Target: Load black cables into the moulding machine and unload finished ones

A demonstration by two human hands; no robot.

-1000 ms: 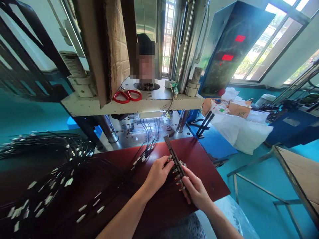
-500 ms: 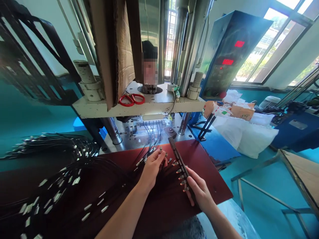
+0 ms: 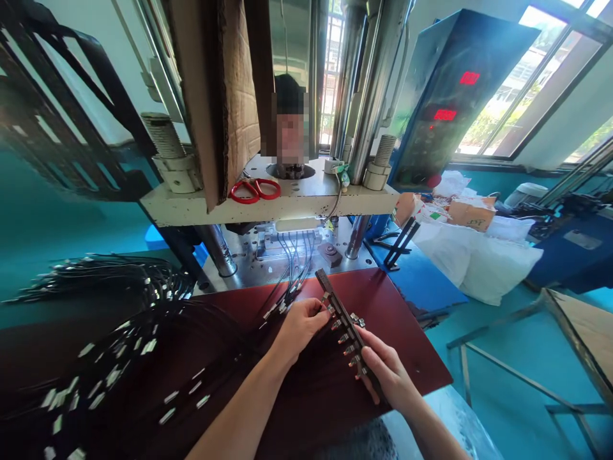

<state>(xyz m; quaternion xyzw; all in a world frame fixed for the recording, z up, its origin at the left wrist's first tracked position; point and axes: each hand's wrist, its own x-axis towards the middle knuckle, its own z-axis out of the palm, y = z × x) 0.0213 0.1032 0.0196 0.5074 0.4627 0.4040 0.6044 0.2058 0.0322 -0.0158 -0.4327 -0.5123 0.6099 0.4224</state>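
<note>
A long dark fixture bar [image 3: 345,327] with several metal connectors plugged along it lies slanted over the dark red table [image 3: 393,313]. My right hand [image 3: 387,372] is closed round the bar's near end. My left hand [image 3: 301,323] pinches a black cable end at the bar's far part, fingers closed on a connector. Black cables [image 3: 268,345] run from the bar under my left hand toward the left.
A big heap of black cables with metal plugs [image 3: 110,332] covers the table's left. Behind stands a press [image 3: 268,198] with red scissors [image 3: 255,190] on its platen, cables in its mould [image 3: 292,246], and a person behind it. A control box [image 3: 440,96] and white bags [image 3: 479,255] are right.
My left hand moved from the cable ends left of the bar back onto the bar's upper part. The bar and my right hand shifted slightly.
</note>
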